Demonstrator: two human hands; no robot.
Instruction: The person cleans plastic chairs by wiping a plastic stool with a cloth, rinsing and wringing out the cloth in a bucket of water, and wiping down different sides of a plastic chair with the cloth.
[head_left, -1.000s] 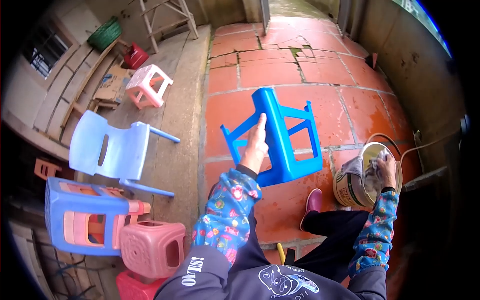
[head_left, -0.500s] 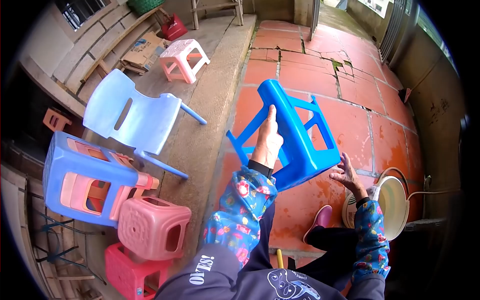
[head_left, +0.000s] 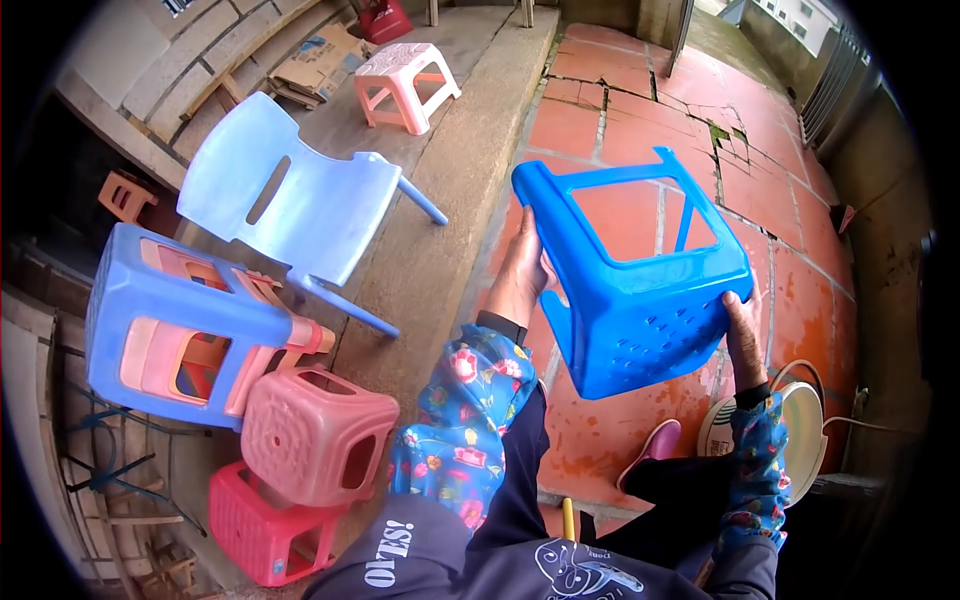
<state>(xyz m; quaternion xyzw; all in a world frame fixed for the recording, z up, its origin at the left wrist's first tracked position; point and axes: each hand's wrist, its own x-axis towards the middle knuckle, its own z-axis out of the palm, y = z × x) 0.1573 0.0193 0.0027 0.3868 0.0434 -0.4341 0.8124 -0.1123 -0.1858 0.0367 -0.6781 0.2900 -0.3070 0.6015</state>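
A bright blue plastic stool [head_left: 650, 290] is held in the air above the red tiles, tilted with its perforated seat facing toward me and its legs pointing away. My left hand [head_left: 520, 268] is closed round a leg on its left side; part of the fingers is hidden behind it. My right hand [head_left: 745, 335] grips the seat's right edge, thumb on top. Below my right forearm stands a pale bucket [head_left: 803, 440], partly hidden by the sleeve.
On the ledge at left are a light blue chair [head_left: 300, 200], a pink stool [head_left: 408, 80], stacked blue and pink stools [head_left: 165, 330], a dusty pink stool [head_left: 310, 440] and a red stool [head_left: 260, 530]. A hose [head_left: 870, 426] meets the bucket.
My right hand has left the bucket and the cloth there and taken hold of the blue stool. The stool has turned, bringing its seat into view. The camera view has shifted.
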